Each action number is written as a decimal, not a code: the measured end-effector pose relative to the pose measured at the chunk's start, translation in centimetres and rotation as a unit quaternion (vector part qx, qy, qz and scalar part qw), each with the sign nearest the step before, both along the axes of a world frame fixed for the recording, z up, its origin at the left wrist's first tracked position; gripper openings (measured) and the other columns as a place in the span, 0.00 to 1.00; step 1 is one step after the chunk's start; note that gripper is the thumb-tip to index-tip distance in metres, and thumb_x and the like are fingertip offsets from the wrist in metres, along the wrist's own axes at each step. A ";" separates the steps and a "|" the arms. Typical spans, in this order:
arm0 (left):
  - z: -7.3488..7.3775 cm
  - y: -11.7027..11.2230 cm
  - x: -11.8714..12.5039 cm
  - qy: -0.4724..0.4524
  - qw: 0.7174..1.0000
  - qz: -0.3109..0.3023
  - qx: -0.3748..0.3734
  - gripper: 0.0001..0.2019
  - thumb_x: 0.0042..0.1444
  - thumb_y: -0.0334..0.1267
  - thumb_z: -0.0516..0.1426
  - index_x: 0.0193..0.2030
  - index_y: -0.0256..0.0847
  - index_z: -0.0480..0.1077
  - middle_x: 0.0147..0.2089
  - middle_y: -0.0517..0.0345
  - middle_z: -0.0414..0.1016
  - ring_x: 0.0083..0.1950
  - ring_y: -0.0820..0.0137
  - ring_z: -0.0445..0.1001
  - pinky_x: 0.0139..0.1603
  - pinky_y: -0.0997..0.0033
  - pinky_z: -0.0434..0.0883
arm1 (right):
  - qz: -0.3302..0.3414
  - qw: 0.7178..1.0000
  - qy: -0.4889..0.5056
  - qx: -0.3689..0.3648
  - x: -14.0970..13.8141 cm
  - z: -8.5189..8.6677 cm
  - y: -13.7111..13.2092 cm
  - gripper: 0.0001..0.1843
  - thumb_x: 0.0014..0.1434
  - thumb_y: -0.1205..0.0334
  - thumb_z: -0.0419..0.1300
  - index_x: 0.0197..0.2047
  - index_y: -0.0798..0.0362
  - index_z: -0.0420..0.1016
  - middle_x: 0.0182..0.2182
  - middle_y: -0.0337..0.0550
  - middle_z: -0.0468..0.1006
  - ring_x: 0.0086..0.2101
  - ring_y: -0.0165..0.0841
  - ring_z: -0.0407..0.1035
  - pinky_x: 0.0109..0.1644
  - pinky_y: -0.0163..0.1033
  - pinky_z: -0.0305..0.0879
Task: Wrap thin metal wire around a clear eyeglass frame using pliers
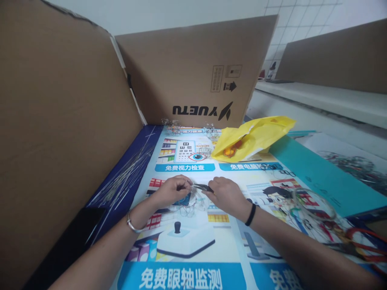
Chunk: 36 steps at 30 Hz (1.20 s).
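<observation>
My left hand (172, 190), with a silver bangle on the wrist, is closed in a pinch on a thin wire eyeglass frame (193, 201) that rests on the printed poster (187, 274). My right hand (225, 195), with a black band on the wrist, is closed on a small dark tool (203, 187) whose tip points left at the frame, next to my left fingers. Both hands sit close together at the middle of the poster.
Cardboard walls stand at the left (60, 121) and back (196, 72). A yellow plastic bag (250, 137) lies at the back right. Thin metal rods (123, 177) lie at the left. A clear bag of eyeglass frames (320, 217) lies at the right.
</observation>
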<state>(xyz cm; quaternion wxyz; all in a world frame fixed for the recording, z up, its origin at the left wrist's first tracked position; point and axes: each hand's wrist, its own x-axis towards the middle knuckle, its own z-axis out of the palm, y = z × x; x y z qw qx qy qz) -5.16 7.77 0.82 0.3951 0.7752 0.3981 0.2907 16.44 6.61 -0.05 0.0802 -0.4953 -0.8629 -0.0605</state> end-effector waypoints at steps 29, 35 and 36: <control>0.3 -0.3 0.9 0.033 0.998 0.017 0.047 0.09 0.46 0.23 0.50 0.24 0.38 0.66 0.33 0.57 0.71 0.39 0.71 0.68 0.44 0.70 0.65 | 0.030 0.989 -0.052 0.134 -0.7 1.1 -1.8 0.07 0.57 0.66 0.51 0.29 0.55 0.68 0.28 0.48 0.67 0.32 0.38 0.56 0.34 0.42 0.44; 0.3 -0.3 0.8 0.054 0.997 0.003 0.045 0.09 0.46 0.23 0.49 0.25 0.39 0.66 0.33 0.58 0.70 0.38 0.71 0.67 0.43 0.71 0.64 | 0.037 0.986 -0.064 0.147 -0.6 1.0 -1.8 0.07 0.58 0.65 0.51 0.29 0.54 0.67 0.27 0.47 0.66 0.31 0.38 0.56 0.33 0.42 0.44; 0.4 -0.3 0.8 0.057 0.997 0.002 0.046 0.08 0.46 0.23 0.49 0.25 0.38 0.66 0.32 0.58 0.70 0.38 0.71 0.67 0.43 0.71 0.64 | 0.037 0.986 -0.064 0.148 -0.6 0.9 -1.9 0.08 0.58 0.64 0.51 0.29 0.53 0.66 0.27 0.46 0.66 0.31 0.38 0.56 0.33 0.42 0.44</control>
